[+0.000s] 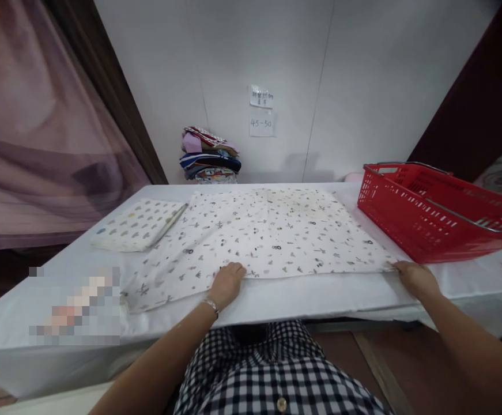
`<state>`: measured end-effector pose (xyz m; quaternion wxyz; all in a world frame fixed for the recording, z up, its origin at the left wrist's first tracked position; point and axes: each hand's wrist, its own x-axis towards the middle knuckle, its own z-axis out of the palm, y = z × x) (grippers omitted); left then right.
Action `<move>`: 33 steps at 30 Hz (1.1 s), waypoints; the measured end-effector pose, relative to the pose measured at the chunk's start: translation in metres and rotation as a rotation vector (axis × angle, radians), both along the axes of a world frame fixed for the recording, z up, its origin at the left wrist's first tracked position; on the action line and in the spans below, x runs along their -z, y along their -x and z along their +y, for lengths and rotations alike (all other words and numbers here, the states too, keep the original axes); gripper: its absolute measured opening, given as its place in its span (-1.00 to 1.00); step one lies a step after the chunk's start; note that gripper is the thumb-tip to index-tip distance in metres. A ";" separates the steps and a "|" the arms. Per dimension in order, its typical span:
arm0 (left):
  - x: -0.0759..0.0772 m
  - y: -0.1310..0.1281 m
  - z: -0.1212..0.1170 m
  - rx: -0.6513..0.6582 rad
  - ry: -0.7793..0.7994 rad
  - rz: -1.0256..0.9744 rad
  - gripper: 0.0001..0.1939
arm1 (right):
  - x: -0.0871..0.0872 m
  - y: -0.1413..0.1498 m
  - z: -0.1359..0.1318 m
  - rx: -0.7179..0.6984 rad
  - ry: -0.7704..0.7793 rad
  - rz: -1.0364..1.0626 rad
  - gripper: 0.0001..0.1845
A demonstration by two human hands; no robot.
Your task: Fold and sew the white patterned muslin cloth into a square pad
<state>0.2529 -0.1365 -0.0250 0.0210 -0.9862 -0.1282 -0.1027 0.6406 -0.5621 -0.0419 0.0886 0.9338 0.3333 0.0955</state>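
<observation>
A white cloth (272, 236) with a small scattered print of plants and figures lies spread flat across the table. My left hand (228, 283) is closed on its near edge, around the middle, with the fingertips resting over the top. At the near right corner, my right hand (417, 279) pinches the cloth between thumb and fingers. The cloth's left end reaches toward the front of the table and looks slightly rumpled. Beside it on the left lies a folded white cloth (140, 225) with rows of grey-green shapes, touched by neither hand.
The table (302, 300) has a white cover. A red plastic basket (432, 213) with metal handles stands on the right. Folded fabrics (210, 157) are stacked at the back against the wall, left of two paper notes (262, 123). A pixelated patch hides the front left.
</observation>
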 end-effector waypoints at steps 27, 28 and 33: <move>0.002 -0.025 -0.062 0.097 0.332 -0.125 -0.70 | 0.023 0.159 0.158 -0.695 -0.580 0.252 -0.76; 0.003 -0.025 -0.062 0.094 0.340 -0.135 -0.70 | 0.022 0.158 0.159 -0.695 -0.588 0.257 -0.76; 0.009 -0.025 -0.063 0.095 0.292 -0.230 -0.73 | 0.020 0.159 0.158 -0.665 -0.615 0.197 -0.74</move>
